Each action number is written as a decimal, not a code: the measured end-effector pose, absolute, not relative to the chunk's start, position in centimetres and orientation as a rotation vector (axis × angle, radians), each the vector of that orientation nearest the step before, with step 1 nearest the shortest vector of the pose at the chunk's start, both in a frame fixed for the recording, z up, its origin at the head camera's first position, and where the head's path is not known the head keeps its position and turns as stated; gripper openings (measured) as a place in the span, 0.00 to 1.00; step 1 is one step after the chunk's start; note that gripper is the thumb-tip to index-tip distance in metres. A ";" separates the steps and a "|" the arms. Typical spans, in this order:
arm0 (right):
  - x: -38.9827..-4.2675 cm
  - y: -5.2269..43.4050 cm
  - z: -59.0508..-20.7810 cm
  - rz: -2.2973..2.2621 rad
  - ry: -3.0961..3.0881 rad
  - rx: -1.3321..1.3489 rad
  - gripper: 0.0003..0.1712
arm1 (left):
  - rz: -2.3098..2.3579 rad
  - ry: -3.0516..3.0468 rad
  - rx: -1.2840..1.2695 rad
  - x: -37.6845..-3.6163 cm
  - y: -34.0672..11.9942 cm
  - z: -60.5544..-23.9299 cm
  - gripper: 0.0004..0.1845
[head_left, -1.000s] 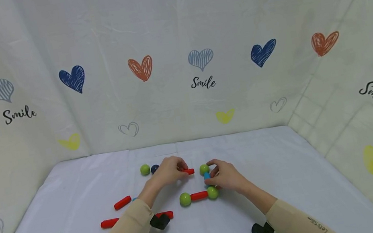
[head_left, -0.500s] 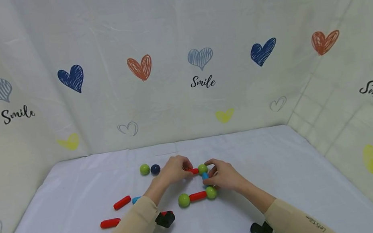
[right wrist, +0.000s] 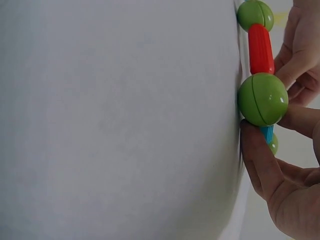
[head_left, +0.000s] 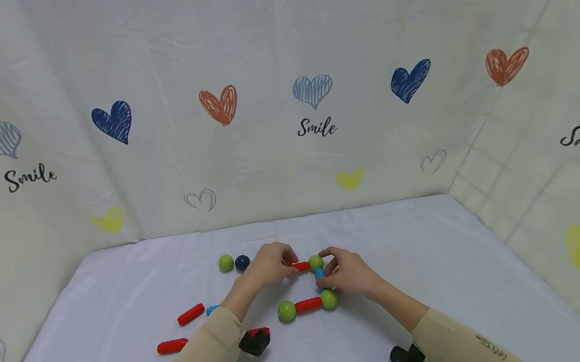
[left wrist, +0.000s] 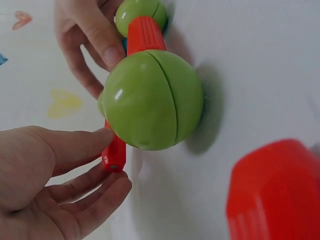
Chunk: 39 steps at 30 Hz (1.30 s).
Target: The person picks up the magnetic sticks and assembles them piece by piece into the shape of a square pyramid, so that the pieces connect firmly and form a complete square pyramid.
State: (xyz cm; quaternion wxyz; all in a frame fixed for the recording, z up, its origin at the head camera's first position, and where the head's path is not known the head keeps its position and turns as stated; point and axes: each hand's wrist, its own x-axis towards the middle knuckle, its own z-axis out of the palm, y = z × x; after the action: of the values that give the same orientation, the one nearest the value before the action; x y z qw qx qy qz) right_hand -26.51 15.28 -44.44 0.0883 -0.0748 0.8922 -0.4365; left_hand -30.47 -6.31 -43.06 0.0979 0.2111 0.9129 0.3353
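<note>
A frame of rods and balls lies on the white table (head_left: pixel 432 285). A red rod (head_left: pixel 308 305) joins two green balls (head_left: pixel 286 311) (head_left: pixel 329 299). A short blue rod (head_left: pixel 318 274) rises from the right ball to a far green ball (head_left: pixel 315 262). My right hand (head_left: pixel 325 278) pinches the blue rod (right wrist: pixel 267 134) beside the near ball (right wrist: pixel 262 99). My left hand (head_left: pixel 287 265) pinches a second red rod (head_left: pixel 300 266) whose end touches the far ball. In the left wrist view, the left hand (left wrist: pixel 116 159) holds that rod (left wrist: pixel 114 155) behind a big green ball (left wrist: pixel 152 100).
A loose green ball (head_left: pixel 226 262) and a dark blue ball (head_left: pixel 242 262) lie behind my left hand. Two red rods (head_left: pixel 191 314) (head_left: pixel 172 346) and a small blue piece (head_left: pixel 212 310) lie to the left. Another red rod (head_left: pixel 261 332) sits under my left wrist. Heart-printed cloth walls surround the table.
My left hand moved its red rod to the right until its end met the far green ball. My right hand stayed on the blue rod.
</note>
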 end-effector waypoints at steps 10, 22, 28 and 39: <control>-26.6 15.3 -44.5 -1.285 2.651 -0.213 0.35 | 0.985 2.751 0.635 -30.0 -7.2 -42.6 0.12; -26.6 15.2 -44.5 -1.251 2.665 -0.202 0.35 | 1.149 2.865 0.560 -29.0 -10.3 -41.9 0.09; -26.6 15.3 -44.6 -1.239 2.679 -0.218 0.36 | 1.225 2.887 0.442 -28.8 -12.4 -41.8 0.10; -26.6 15.2 -44.6 -1.235 2.681 -0.208 0.36 | 1.296 2.950 0.301 -29.7 -16.0 -42.1 0.11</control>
State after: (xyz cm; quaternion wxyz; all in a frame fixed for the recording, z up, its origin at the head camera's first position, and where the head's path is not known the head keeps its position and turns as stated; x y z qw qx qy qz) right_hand -26.56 15.22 -44.61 0.0908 -0.0700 0.9023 -0.4157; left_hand -29.75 -16.02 -42.05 -0.0473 0.0928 0.9105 0.4001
